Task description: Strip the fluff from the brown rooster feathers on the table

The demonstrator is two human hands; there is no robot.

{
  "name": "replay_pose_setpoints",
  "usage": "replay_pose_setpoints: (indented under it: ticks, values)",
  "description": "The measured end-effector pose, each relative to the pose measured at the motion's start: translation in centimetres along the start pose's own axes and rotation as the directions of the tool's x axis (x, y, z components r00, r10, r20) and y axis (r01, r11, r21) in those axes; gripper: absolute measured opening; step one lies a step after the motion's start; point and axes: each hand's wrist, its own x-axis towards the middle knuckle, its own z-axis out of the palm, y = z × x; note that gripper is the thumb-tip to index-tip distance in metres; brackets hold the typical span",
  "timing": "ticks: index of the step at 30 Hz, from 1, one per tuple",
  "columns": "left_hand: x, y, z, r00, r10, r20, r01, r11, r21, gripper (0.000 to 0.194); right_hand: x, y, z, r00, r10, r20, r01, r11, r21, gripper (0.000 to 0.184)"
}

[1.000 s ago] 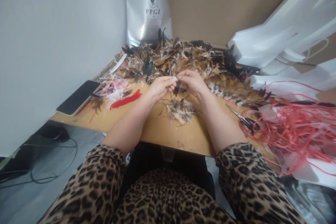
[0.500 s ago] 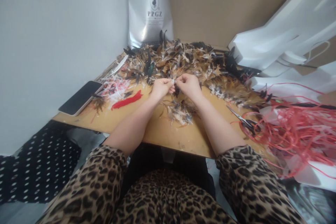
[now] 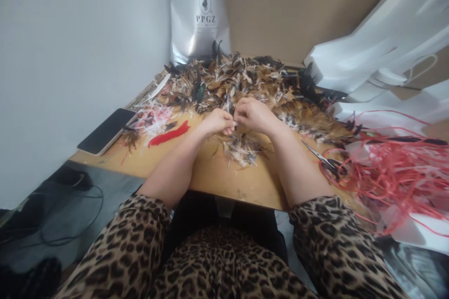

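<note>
Head view, looking down over leopard-print sleeves: both hands meet at the middle of the light wooden tabletop. The left hand has its fingers curled in, fingertips pressed together against the right hand's, and the right hand is likewise bunched, thumb and fingers pinched. Something tiny sits in that shared pinch, too small to make out. Directly below the knuckles lies a small loose heap of speckled brown-and-white feathers, just under the hands, touching or nearly so, I cannot tell which. Behind the hands spreads a big mound of brown, black and cream feathers, running to the back of the table. To the left, a bright red feather lies flat, beside a tangle of pink and white strips, and further left a black smartphone rests near the table edge. On the right, silver scissors with dark handles lie on the table, touching a sprawling mass of red plastic raffia strands. At the back stands a shiny silver foil bag printed PPGZ, upright against the wall
</note>
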Motion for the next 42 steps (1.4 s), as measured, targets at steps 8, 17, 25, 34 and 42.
replay_pose_setpoints:
  ticks: [8, 17, 25, 34, 42]
  values:
    - [0.3, -1.0, -0.2, 0.988, 0.048, 0.146, -0.005, 0.958, -0.287, 0.015, -0.5, 0.7, -1.2, 0.991, 0.093, 0.098, -0.124, 0.92, 0.371, 0.012]
    - [0.5, -0.4, 0.5, 0.998, 0.066, -0.018, -0.064, 0.805, -0.589, 0.008, 0.2, 1.0, 0.0, 0.923, 0.307, -0.233, -0.137, 0.826, 0.547, 0.014]
    - [0.3, -0.1, 0.3, 0.987, 0.098, -0.129, -0.14, 0.915, -0.378, 0.007, -0.1, 1.6, -0.2, 0.96, 0.268, -0.082, -0.095, 0.586, 0.804, 0.026]
    - [0.0, -0.4, -0.5, 0.989, 0.122, 0.086, -0.057, 0.841, -0.538, 0.021, -0.6, 2.5, -0.4, 0.975, 0.113, 0.193, -0.223, 0.53, 0.818, 0.032]
    - [-0.3, 0.4, 1.2, 0.977, 0.205, -0.05, -0.197, 0.797, -0.571, 0.024, -0.8, 3.2, -0.5, 0.973, 0.148, 0.178, -0.225, 0.43, 0.874, 0.032]
